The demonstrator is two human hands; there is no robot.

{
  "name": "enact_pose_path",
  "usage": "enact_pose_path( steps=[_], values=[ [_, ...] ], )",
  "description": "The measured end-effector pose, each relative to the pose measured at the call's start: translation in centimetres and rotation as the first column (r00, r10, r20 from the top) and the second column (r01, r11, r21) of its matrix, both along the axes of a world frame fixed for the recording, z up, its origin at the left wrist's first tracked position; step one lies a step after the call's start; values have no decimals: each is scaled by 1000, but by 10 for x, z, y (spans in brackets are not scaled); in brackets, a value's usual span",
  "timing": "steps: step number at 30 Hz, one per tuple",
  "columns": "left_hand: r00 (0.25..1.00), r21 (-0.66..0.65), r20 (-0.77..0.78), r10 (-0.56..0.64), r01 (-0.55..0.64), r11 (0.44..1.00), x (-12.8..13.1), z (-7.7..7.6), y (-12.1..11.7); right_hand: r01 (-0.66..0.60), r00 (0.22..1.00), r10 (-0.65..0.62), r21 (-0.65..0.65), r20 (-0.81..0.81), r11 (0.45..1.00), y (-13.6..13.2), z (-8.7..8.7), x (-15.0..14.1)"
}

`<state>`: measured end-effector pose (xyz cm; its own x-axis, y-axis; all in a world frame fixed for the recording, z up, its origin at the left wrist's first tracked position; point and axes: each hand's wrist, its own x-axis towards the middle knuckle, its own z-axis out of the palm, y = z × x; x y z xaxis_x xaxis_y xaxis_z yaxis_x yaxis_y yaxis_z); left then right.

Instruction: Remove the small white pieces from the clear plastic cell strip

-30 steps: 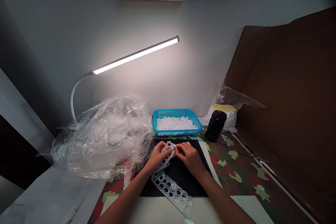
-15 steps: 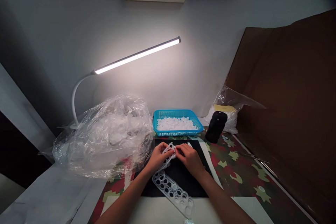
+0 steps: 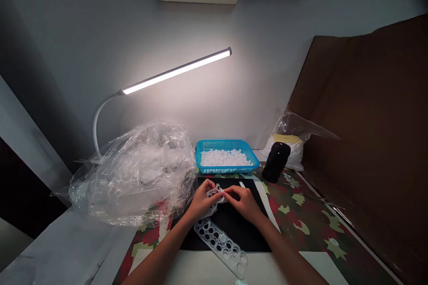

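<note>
A long translucent white plastic strip with rows of round holes (image 3: 221, 245) runs from my hands down toward the near table edge. My left hand (image 3: 201, 200) grips the strip's upper end, which is bent upward. My right hand (image 3: 245, 201) pinches the same bent end from the right, fingers closed. Both hands hover over a black mat (image 3: 230, 227). Just beyond them stands a blue basket (image 3: 227, 167) filled with small white plastic pieces.
A big crumpled clear plastic bag (image 3: 133, 173) holding white parts lies at the left. A black cylinder (image 3: 274, 161) and another clear bag (image 3: 294, 136) stand at the right, beside a brown cardboard wall (image 3: 368, 133). A lit desk lamp (image 3: 177, 71) hangs above.
Both hands and the strip's bent end have stayed almost in place; the fingers shifted slightly along the strip. The view tipped a little.
</note>
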<state>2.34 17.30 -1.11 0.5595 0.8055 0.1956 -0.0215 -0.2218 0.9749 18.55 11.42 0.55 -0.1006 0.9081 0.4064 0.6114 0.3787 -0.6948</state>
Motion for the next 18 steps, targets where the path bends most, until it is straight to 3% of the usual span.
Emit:
enact_pose_path(
  steps=[3,8,12,18],
  values=[
    [993,164,-111,31,-12,986,-2,3,-5,-39,999,39,-47,-2,998,0,2,4],
    [977,444,-205,50,48,895,-3,4,-12,-95,994,100,-114,39,989,1,-4,10],
    [965,471,-257,43,86,878,-3,4,-14,-99,992,107,-104,72,990,0,-6,10],
    [972,387,-236,-1,95,917,-4,9,-11,-107,993,113,-115,43,988,-2,-2,7]
  ],
)
